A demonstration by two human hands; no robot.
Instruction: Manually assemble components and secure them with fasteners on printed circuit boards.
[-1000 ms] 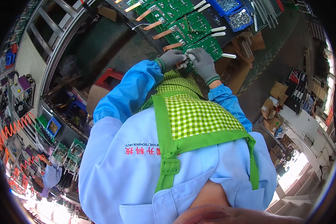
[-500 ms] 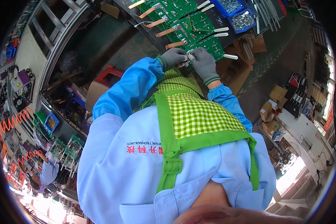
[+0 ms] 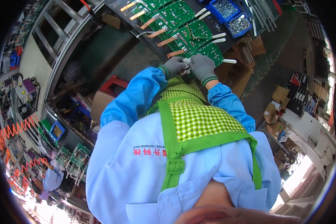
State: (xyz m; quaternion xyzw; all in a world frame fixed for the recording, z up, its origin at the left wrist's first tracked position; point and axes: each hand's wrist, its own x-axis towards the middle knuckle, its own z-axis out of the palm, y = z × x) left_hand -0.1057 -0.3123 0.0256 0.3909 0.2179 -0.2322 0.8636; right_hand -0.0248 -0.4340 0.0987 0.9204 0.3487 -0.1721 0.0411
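Note:
My left hand (image 3: 173,67) and my right hand (image 3: 204,67), both in grey gloves, meet fingertip to fingertip at the near edge of a green circuit board (image 3: 213,52). Their fingers are pinched closed. Whatever lies between them is too small and covered to make out. This board is the nearest in a row of several green boards lying on a dark bench. Copper-coloured strips (image 3: 175,53) stick out from the row's left side. From its right side, white strips (image 3: 229,61) point outward.
Two blue bins (image 3: 239,25) of small metal parts stand right of the boards, beside long metal bars (image 3: 263,16). Cardboard (image 3: 242,76) lies below them. A red-framed seat (image 3: 114,85) is at my left; another person (image 3: 52,179) is far left.
The view has shifted a little, so boards and hands sit lower in the picture. My hands stay together at the same board edge, with only slight finger movement.

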